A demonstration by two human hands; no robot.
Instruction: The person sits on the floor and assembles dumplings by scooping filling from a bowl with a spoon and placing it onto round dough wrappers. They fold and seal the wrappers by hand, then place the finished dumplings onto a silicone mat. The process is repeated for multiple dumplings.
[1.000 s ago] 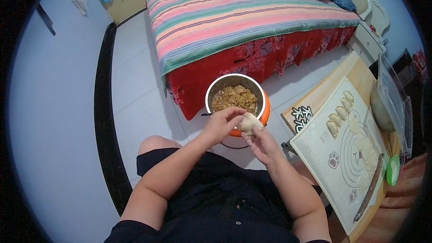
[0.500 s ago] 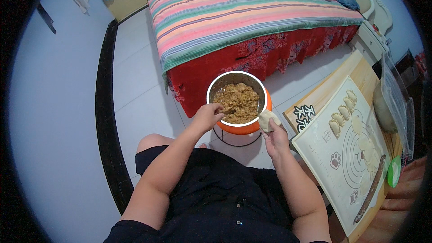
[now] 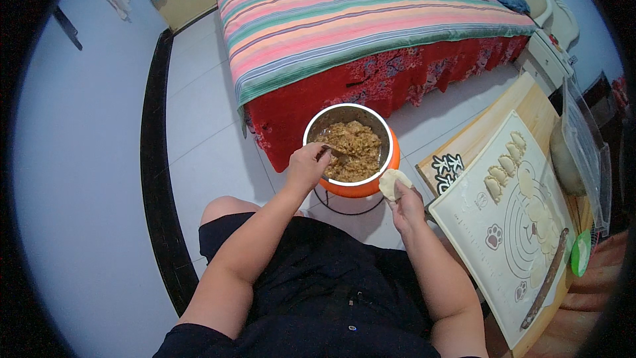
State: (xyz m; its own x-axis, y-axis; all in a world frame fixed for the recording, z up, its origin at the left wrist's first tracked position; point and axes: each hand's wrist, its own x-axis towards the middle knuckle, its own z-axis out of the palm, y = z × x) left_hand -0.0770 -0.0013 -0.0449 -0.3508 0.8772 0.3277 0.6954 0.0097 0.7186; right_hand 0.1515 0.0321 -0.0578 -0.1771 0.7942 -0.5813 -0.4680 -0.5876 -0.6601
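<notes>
Over the near left side of a metal bowl (image 3: 338, 116), the person's left hand (image 3: 309, 166) has its fingers pinched together, closed around what seems to be the handle of a spoon or similar tool; the hand hides most of it, so its exact kind is hard to tell. The tool's end reaches into the brown, chunky filling (image 3: 358, 149) that covers the bottom of the bowl. Just beside the bowl's near right rim, the right hand (image 3: 409, 204) grips a pale round dough wrapper (image 3: 392, 185), the thumb over its face and the other fingers underneath. The bowl sits on a round orange base (image 3: 361, 191) between the person and the bed (image 3: 377, 16).

To the person's right, a white mat (image 3: 474, 215) lies on a wooden surface (image 3: 520, 98). Folded dumplings (image 3: 506, 164) stand in a short row near the mat's far end, with flat dough rounds (image 3: 540, 215) nearer the person. A dark rolling pin (image 3: 545, 278) lies slanted across the mat's right side, near a green dish (image 3: 574, 262).
</notes>
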